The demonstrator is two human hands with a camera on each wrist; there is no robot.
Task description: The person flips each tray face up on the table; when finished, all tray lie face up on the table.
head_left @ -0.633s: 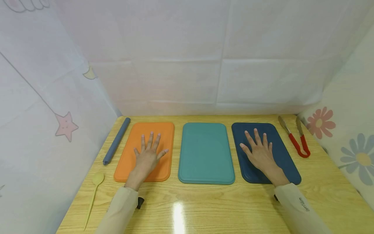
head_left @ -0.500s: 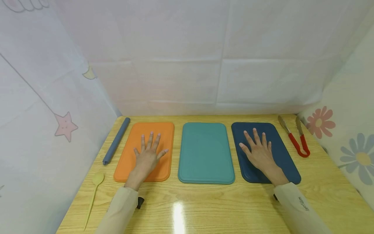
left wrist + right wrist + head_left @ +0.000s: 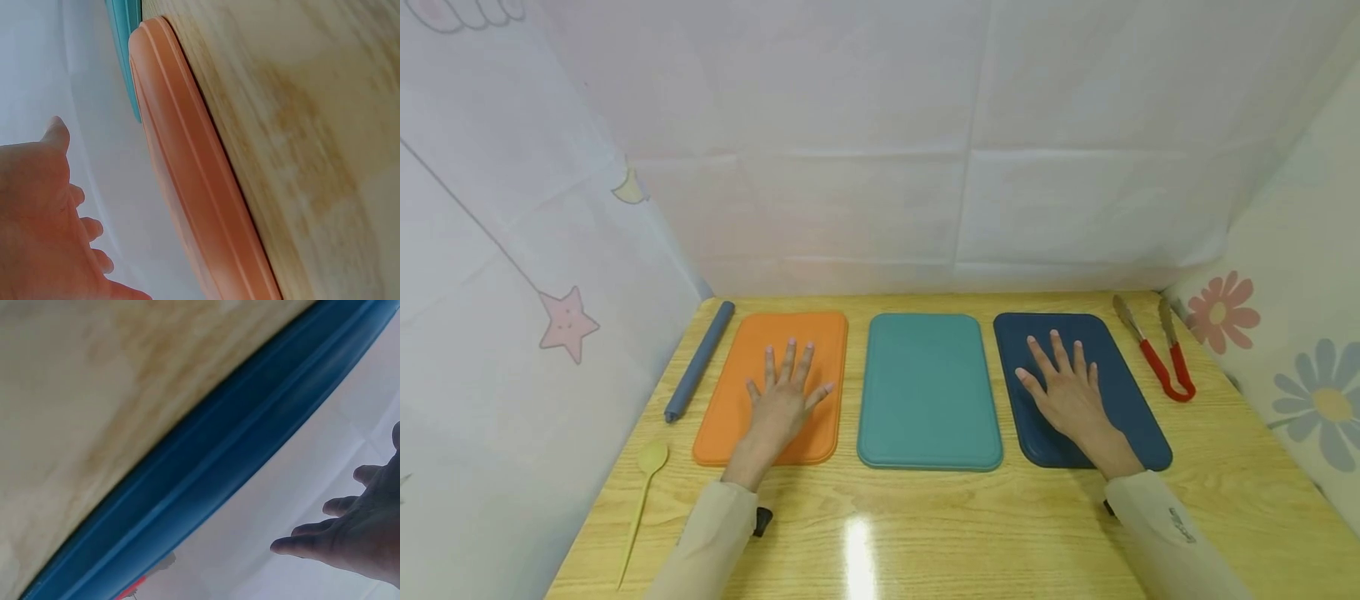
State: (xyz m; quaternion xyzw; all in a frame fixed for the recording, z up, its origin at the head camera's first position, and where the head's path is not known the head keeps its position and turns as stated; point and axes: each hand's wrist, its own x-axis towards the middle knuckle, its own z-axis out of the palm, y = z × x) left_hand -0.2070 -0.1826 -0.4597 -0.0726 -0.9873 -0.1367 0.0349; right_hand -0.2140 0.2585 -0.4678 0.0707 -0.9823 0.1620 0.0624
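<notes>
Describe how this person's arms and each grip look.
The left grip and right grip are ungloved, five-fingered human hands. The left sleeve and right sleeve are long and pale beige; the right bears small dark lettering, unreadable here. A small black piece shows beside each sleeve.

From above, the head view faced forward and down at the table [image 3: 970,529], while 2 close, tilted wrist views looked past the orange board [image 3: 187,162] (left) and navy board [image 3: 209,455] (right), both shared with the head view.
</notes>
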